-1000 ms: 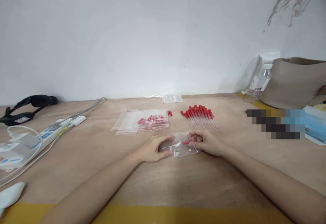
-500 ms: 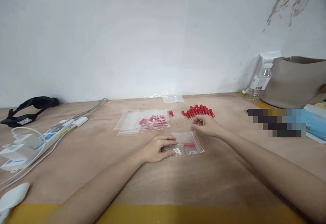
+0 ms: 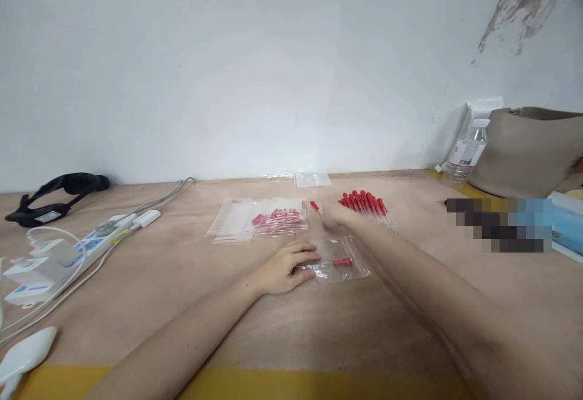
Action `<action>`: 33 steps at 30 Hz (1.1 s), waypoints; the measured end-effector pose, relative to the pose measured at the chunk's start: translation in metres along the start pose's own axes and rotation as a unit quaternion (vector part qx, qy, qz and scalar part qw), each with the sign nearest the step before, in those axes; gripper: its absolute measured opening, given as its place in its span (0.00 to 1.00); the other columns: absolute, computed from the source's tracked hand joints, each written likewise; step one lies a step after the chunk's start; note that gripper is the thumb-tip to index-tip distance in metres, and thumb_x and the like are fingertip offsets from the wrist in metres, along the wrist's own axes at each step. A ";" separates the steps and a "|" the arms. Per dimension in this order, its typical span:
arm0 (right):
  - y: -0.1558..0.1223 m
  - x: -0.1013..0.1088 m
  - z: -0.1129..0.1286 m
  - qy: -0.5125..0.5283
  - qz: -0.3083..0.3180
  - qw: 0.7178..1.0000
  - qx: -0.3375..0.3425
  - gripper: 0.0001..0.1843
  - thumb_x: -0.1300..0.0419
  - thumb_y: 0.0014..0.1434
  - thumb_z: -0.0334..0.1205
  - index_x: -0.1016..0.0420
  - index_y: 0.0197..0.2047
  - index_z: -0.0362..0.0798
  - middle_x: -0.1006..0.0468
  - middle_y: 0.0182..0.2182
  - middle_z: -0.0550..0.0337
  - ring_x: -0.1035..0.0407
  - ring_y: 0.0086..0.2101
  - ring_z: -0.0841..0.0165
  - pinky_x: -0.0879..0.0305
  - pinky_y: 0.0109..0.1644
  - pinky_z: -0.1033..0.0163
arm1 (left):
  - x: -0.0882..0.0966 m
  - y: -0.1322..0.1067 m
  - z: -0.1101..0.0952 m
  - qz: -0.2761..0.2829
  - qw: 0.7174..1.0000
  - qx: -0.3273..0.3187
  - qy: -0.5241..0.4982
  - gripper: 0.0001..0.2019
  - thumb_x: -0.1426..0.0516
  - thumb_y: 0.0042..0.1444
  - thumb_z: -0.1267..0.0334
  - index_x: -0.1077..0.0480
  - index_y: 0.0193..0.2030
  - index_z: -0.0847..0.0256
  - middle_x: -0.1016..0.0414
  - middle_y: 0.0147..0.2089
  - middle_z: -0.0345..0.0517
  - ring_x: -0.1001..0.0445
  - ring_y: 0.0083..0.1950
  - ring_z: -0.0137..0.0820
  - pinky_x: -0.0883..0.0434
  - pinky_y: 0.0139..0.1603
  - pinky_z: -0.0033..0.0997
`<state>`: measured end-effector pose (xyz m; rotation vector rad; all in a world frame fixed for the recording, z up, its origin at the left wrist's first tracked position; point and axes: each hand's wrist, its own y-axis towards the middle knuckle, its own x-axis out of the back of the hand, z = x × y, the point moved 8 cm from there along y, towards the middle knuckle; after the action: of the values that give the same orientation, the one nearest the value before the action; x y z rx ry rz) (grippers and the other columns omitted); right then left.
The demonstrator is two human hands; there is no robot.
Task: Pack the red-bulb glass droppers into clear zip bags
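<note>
A clear bag (image 3: 334, 248) lies flat on the wooden table (image 3: 182, 303), its red-lined end to the right, and a red-bulbed dropper (image 3: 342, 262) lies inside it. The left hand (image 3: 289, 267) rests at the bag's left end, fingers spread and thumb apart from them, with the tips on the plastic. The right hand (image 3: 334, 215) is just beyond the bag's far edge, fingers bent down beside a single dropper (image 3: 314, 206) whose red bulb points away from the bag; the hand is blurred there, so I cannot tell whether the fingertips have closed on it.

Beyond the bag to the right, a fan of droppers (image 3: 367, 200) lies with red bulbs away from the bag, partly behind the right forearm. Beyond it to the left is a pile of clear bags (image 3: 279, 219), some showing red bulbs within. Farther behind the bag, by the wall, lies a small white-faced packet (image 3: 313, 179). Well to the bag's left are a power strip (image 3: 93, 241) and a black strap (image 3: 36, 213); well to its right, a plastic bottle (image 3: 467, 152) stands beside a beige bin (image 3: 523, 154).
</note>
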<state>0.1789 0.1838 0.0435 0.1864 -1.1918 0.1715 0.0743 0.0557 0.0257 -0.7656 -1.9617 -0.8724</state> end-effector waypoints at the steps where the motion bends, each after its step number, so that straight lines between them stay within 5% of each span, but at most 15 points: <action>1: -0.009 0.007 -0.010 0.012 0.005 1.000 -0.005 0.10 0.44 0.48 0.33 0.31 0.36 0.40 0.25 0.26 0.51 0.31 0.28 0.66 0.40 0.29 0.67 | 0.000 0.000 0.001 -0.002 1.000 0.004 0.002 0.17 0.48 0.57 0.60 0.35 0.53 0.59 0.37 0.56 0.50 0.38 0.56 0.34 0.41 0.57 0.35; 4: -0.041 0.024 -0.044 0.141 0.003 0.990 -0.017 0.19 0.47 0.50 0.35 0.38 0.47 0.42 0.31 0.19 0.63 0.35 0.20 0.72 0.41 0.24 0.68 | 0.001 0.001 0.004 -0.002 1.000 0.011 0.001 0.18 0.47 0.56 0.59 0.36 0.53 0.58 0.37 0.56 0.49 0.38 0.56 0.35 0.40 0.56 0.36; 7: -0.073 0.027 -0.078 0.390 -0.055 0.918 -0.033 0.33 0.48 0.48 0.33 0.56 0.57 0.46 0.37 0.18 0.71 0.38 0.17 0.74 0.42 0.19 0.69 | 0.001 0.002 0.005 -0.003 1.000 0.010 -0.003 0.19 0.47 0.56 0.58 0.37 0.54 0.57 0.38 0.56 0.49 0.38 0.56 0.35 0.40 0.56 0.37; 11: -0.097 0.012 -0.108 0.528 -0.170 0.829 -0.076 0.45 0.43 0.43 0.33 0.66 0.58 0.51 0.37 0.19 0.74 0.36 0.17 0.74 0.37 0.19 0.69 | 0.001 0.003 0.005 -0.007 1.000 0.012 -0.004 0.19 0.47 0.56 0.58 0.39 0.55 0.57 0.37 0.56 0.48 0.38 0.56 0.36 0.40 0.57 0.38; 15: -0.100 -0.009 -0.106 0.592 -0.196 0.776 -0.095 0.37 0.40 0.42 0.35 0.57 0.51 0.53 0.34 0.20 0.74 0.32 0.19 0.73 0.31 0.24 0.66 | 0.002 0.002 0.007 -0.013 1.000 0.026 0.006 0.22 0.47 0.56 0.57 0.43 0.57 0.58 0.37 0.56 0.49 0.37 0.55 0.36 0.38 0.55 0.40; 19: -0.102 -0.022 -0.097 0.634 -0.145 0.752 -0.104 0.24 0.39 0.45 0.39 0.48 0.41 0.52 0.31 0.22 0.69 0.29 0.24 0.72 0.29 0.32 0.64 | 0.002 0.001 0.010 -0.012 0.999 0.044 0.015 0.25 0.47 0.56 0.56 0.47 0.59 0.57 0.39 0.58 0.50 0.38 0.56 0.38 0.38 0.54 0.41; 22: -0.106 -0.023 -0.096 0.629 -0.099 0.767 -0.087 0.20 0.37 0.43 0.43 0.43 0.35 0.50 0.29 0.23 0.67 0.29 0.25 0.72 0.30 0.33 0.64 | 0.002 0.000 0.010 -0.013 0.999 0.048 0.013 0.25 0.47 0.56 0.56 0.47 0.59 0.56 0.39 0.58 0.49 0.37 0.56 0.38 0.37 0.54 0.40; 26: -0.107 -0.025 -0.092 0.521 0.002 0.853 -0.022 0.18 0.35 0.40 0.46 0.34 0.32 0.45 0.29 0.22 0.65 0.35 0.21 0.76 0.36 0.26 0.67 | 0.003 0.000 0.008 -0.017 0.999 0.047 0.007 0.25 0.47 0.56 0.57 0.47 0.59 0.56 0.38 0.57 0.49 0.37 0.55 0.38 0.37 0.54 0.40; 29: -0.106 -0.018 -0.090 0.394 -0.025 0.918 0.039 0.15 0.36 0.42 0.46 0.28 0.32 0.45 0.30 0.22 0.64 0.39 0.21 0.76 0.42 0.24 0.68 | 0.002 0.001 0.007 -0.014 0.999 0.043 0.006 0.25 0.47 0.56 0.57 0.47 0.59 0.58 0.38 0.57 0.50 0.36 0.55 0.37 0.38 0.54 0.39; 33: -0.106 -0.009 -0.073 0.287 -0.083 0.950 0.094 0.10 0.39 0.44 0.43 0.25 0.29 0.46 0.30 0.24 0.61 0.39 0.24 0.73 0.43 0.26 0.67 | 0.001 0.002 0.008 -0.009 0.999 0.038 0.016 0.24 0.47 0.56 0.56 0.47 0.59 0.58 0.37 0.56 0.50 0.36 0.54 0.38 0.38 0.54 0.41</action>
<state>0.2661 0.0980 0.0030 0.3748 -0.5740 0.1755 0.0717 0.0631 0.0235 -0.6874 -1.9636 -0.8112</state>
